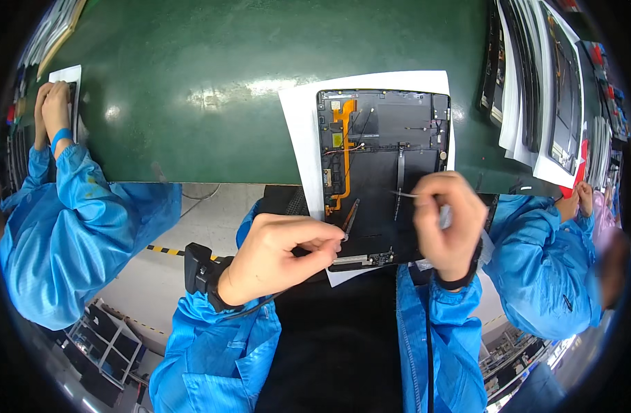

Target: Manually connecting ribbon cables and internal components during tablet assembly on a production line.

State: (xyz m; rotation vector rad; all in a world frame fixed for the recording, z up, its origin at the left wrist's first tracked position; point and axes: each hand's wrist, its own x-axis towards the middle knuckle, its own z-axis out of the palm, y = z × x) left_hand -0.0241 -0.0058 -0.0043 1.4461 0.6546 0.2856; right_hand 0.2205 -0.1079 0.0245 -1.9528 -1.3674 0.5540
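Note:
A black tablet-like housing [374, 179] with its inside facing up lies on a white sheet [298, 113] at the table's near edge. An orange flex cable [346, 158] runs down its left side, and a narrow dark strip [401, 168] runs down its middle. My left hand [284, 251] is closed in a pinch at the lower left of the housing, on what look like slim dark tweezers [352, 217] pointing away from me. Over the right side, my right hand [450, 220], somewhat blurred, is closed on a thin pointed metal tool [403, 194] whose tip points left, above the strip.
The green table [212, 76] spreads ahead. Housings stacked with white sheets [536, 82] stand at the right. A co-worker in blue handles a part at the left, their hand [56, 107] on it; another person's blue sleeve [536, 261] is close on my right.

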